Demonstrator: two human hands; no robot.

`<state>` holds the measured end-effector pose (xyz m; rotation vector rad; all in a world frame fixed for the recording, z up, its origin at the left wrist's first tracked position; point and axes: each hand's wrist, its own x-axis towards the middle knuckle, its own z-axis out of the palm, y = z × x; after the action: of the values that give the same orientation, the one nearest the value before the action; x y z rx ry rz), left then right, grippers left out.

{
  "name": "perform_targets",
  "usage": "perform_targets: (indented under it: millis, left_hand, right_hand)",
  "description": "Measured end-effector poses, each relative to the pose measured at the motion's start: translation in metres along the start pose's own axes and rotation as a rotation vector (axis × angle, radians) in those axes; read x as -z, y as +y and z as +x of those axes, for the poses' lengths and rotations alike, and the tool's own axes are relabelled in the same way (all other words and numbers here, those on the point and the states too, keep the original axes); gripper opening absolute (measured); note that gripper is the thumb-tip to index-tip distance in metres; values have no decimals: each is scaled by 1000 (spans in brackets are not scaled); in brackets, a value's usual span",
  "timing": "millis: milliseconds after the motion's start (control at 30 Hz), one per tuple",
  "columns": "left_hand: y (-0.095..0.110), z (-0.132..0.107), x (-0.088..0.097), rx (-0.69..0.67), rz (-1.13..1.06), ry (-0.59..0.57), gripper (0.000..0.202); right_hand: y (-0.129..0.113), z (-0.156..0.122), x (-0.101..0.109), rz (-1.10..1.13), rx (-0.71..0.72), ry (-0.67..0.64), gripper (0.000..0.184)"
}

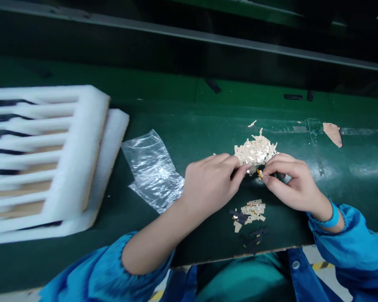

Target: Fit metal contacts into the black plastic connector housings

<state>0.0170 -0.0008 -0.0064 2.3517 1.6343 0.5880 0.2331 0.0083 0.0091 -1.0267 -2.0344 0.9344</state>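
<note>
The right hand (pixel 291 182) is curled, its thumb and forefinger pinching a small pale piece with a yellow part (pixel 260 173). The left hand (pixel 209 180) is curled too, thumb near forefinger at the pile's edge; whether it grips anything cannot be told. Just beyond both hands lies the pile of pale pieces (pixel 255 150). Nearer the body than the hands are a smaller heap (pixel 255 209) and some dark pieces (pixel 255 239). A clear plastic bag (pixel 154 167) lies left of the left hand.
</note>
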Motion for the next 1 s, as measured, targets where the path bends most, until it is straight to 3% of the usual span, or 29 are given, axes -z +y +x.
perform_targets:
  millis: [100, 167, 267, 400, 533, 600, 800, 1000]
  left_hand:
    - [4, 4, 8, 5, -395, -123, 21]
    - [6, 6, 13, 68, -681, -232, 22]
    - [7, 7, 17, 199, -868, -294, 15]
    - [6, 4, 17, 212, -826, -240, 19]
    - [8, -1, 15, 125, -599, -7, 13]
    - [10, -4, 13, 35, -523, 58, 13]
    - [8, -6, 5, -202, -437, 79, 11]
    - [6, -6, 4, -234, -428, 36, 12]
  right_hand:
    - [-1, 1, 1, 69, -50, -39, 19]
    - [0, 1, 1, 75, -56, -64, 20]
    - [1, 1, 1, 45, -30, -90, 20]
    - [1, 1, -1, -61, 2, -50, 16]
    - [-3, -1, -6, -215, 8, 145, 10]
    - [-4, -1, -10, -207, 10, 147, 10]
    - [-1, -4, -15, -230, 29, 95, 16]
    - [2, -4, -13, -196, 34, 34, 20]
